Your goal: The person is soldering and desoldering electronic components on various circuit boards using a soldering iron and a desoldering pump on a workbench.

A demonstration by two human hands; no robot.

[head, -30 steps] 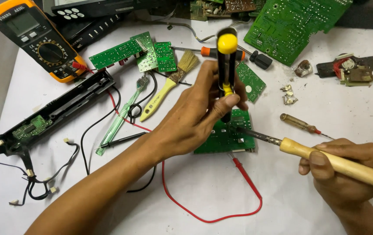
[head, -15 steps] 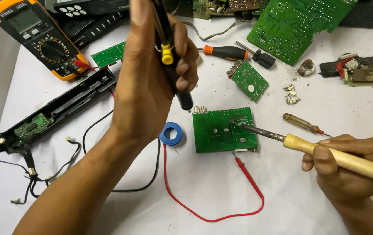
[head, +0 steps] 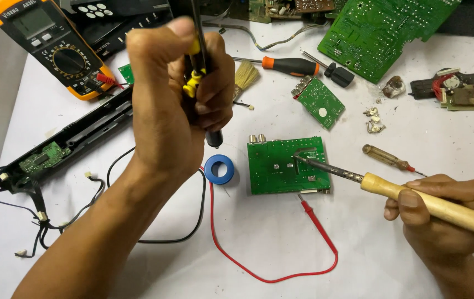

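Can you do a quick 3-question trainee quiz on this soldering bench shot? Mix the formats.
1. True or false: the tip of the soldering iron rests on the small green circuit board.
2. Which hand grips the wooden handle of the iron: A) left hand, B) right hand?
3. Fill in: the blue ring lies on the table just to the ____ of the small board, as the camera sees it.

Key: 1 true; 2 B, while the left hand holds a black and yellow tool raised above the table; 3 left.
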